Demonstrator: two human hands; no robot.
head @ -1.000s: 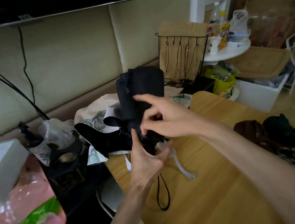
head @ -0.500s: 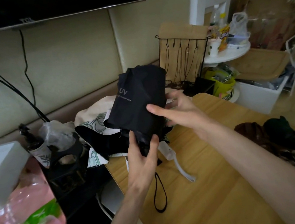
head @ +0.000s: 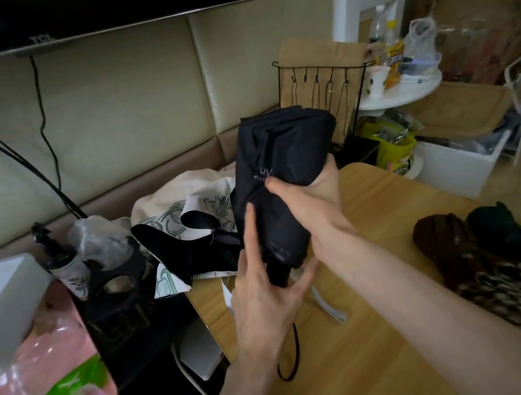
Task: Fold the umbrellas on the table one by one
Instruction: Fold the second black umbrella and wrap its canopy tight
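Head view: black umbrella [head: 277,145] is gripped round its canopy by the right hand [head: 315,201] to bunch the pleats; handle's seemingly pinched by the left hand [head: 264,308], for steadying.

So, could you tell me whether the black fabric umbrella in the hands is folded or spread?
Folded: the black fabric umbrella is bunched into a compact bundle gripped by the right hand.
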